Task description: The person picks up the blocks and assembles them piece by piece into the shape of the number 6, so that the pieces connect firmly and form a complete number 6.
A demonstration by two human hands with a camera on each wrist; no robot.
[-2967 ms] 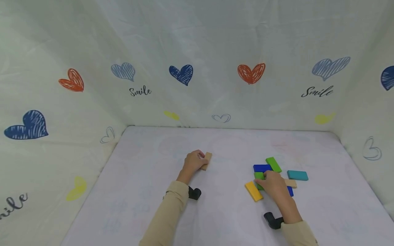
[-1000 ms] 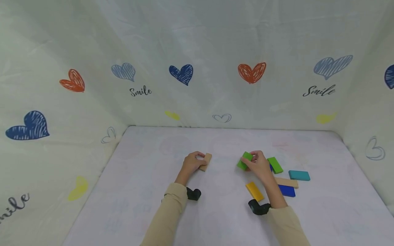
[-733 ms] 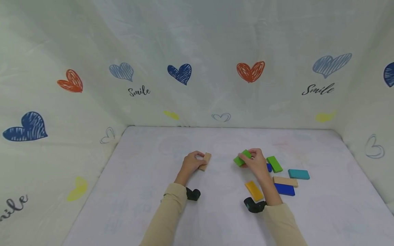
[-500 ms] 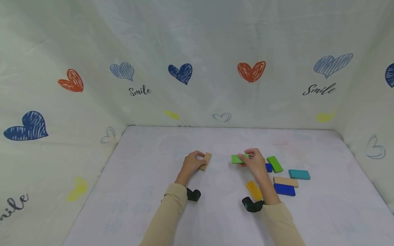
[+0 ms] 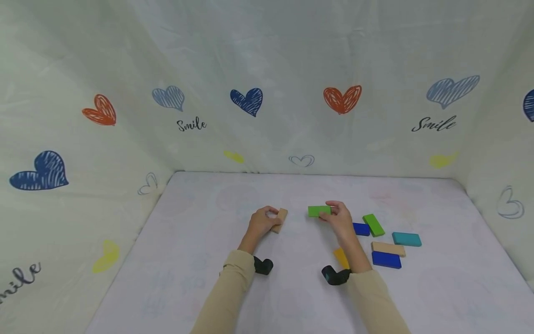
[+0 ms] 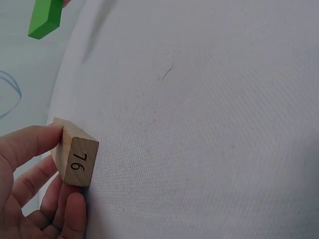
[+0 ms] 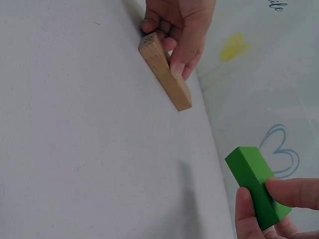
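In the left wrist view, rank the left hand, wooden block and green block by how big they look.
1. Left hand
2. Wooden block
3. Green block, cut off by the top edge

The green block looks farther away, so its true size is unsure.

Red/blu hearts (image 5: 341,105) on pale bkdrop (image 5: 288,51)

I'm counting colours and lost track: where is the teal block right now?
In the head view, the teal block lies on the right side of the table, just beyond the right end of the unheld wooden block.
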